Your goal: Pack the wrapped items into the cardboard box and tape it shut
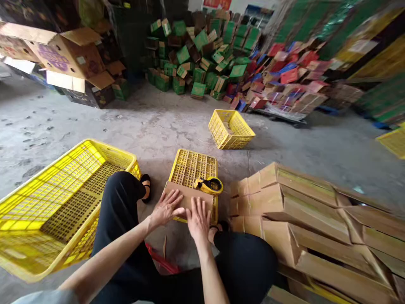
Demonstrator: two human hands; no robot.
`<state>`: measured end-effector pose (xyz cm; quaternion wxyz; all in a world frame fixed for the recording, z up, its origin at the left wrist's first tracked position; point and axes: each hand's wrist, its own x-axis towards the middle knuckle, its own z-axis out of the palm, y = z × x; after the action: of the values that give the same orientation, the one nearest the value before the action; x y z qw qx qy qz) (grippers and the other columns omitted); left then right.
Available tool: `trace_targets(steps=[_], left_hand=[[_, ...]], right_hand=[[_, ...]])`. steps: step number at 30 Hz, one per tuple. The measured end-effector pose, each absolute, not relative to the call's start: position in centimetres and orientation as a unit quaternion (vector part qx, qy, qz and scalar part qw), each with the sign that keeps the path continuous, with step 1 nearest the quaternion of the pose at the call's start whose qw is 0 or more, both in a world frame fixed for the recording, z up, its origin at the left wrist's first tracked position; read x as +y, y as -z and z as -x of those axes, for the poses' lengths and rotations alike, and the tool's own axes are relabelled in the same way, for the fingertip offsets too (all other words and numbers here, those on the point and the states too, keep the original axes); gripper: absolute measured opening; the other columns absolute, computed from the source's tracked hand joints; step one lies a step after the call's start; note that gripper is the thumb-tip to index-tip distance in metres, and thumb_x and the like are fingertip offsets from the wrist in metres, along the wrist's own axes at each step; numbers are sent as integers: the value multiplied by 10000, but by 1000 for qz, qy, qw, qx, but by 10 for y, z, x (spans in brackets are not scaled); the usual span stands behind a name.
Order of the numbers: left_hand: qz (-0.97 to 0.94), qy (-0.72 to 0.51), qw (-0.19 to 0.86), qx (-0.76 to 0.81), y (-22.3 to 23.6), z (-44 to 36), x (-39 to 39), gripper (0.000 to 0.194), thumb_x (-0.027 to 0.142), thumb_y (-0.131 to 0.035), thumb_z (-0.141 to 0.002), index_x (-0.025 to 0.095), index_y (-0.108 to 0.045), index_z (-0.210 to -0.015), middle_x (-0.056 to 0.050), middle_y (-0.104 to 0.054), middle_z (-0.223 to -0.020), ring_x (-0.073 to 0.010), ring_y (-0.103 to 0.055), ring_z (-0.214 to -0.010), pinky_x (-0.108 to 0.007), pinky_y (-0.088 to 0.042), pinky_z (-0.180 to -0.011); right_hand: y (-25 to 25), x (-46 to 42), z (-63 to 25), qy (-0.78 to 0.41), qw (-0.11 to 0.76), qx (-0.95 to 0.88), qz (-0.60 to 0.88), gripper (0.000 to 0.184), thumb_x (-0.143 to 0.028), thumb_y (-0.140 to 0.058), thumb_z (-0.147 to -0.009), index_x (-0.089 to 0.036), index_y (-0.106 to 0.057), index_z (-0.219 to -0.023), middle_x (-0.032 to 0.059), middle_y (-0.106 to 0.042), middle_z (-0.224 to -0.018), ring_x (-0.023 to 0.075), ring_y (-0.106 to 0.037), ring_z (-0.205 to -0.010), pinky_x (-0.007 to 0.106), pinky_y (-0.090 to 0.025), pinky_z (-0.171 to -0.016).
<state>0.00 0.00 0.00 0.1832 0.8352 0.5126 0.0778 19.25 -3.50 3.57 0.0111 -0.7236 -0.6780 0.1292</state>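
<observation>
1. While both arms reach forward between the knees in the head view, the left hand (167,207) lies palm down on a brown cardboard piece (187,192), fingers spread, gripping nothing.
2. The right hand (198,220) presses flat beside it on the same cardboard, its fingers extended and likewise not closed around anything.
3. The cardboard piece rests on the near part of a yellow crate (191,161) with its perforated face up, between the feet.
4. A yellow-and-black tape dispenser (207,185) lies on that crate, just beside the cardboard's far right corner.
5. A large yellow basket (71,173) stands left of the person; stacked brown cartons (311,211) stand to the right.
</observation>
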Motion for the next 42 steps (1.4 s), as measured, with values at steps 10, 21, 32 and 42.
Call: trace_targets(steps=[10, 21, 32, 42], left_hand=[[-674, -201, 353, 617, 17, 25, 0, 837, 653, -334, -1079, 170, -102, -1722, -230, -195, -1760, -375, -145, -1645, -577, -323, -1270], [-571, -231, 465, 635, -10, 14, 0, 901, 742, -303, -1041, 139, -210, -1704, -223, -324, -1715, -335, -238, -1632, -486, -236, -1322], [-506, -325, 649, 465, -14, -34, -13, 1017, 891, -265, -960, 194, -316, -1698, -70, -251, -1758, -299, -93, -1655, -466, -50, -1367], [-768, -366, 431, 301, -98, 14, -11, 860, 779, -352, -1020, 265, -285, -1706, -63, -167, -1786, -352, -99, -1654, -535, -126, -1353]], right_hand=[[3, -49, -270, -204, 185, -543, 793, 784, -735, -317, -1002, -183, -679, -1424, 224, -769, -1274, 383, -767, -1139, 523, -603, -931], [-73, -40, -263, -231, 299, -545, 748, 832, -756, -552, -923, -199, -575, -1540, 182, -688, -1446, 399, -669, -1321, 562, -556, -1067], [-142, -45, -187, 1, 261, -740, 619, 698, -536, -464, -1082, -183, -357, -1675, 163, -515, -1630, 391, -507, -1494, 634, -404, -1206], [-140, -86, -164, -11, 206, -839, 503, 648, -387, -463, -1116, -194, -271, -1704, 126, -491, -1653, 294, -495, -1518, 493, -453, -1225]])
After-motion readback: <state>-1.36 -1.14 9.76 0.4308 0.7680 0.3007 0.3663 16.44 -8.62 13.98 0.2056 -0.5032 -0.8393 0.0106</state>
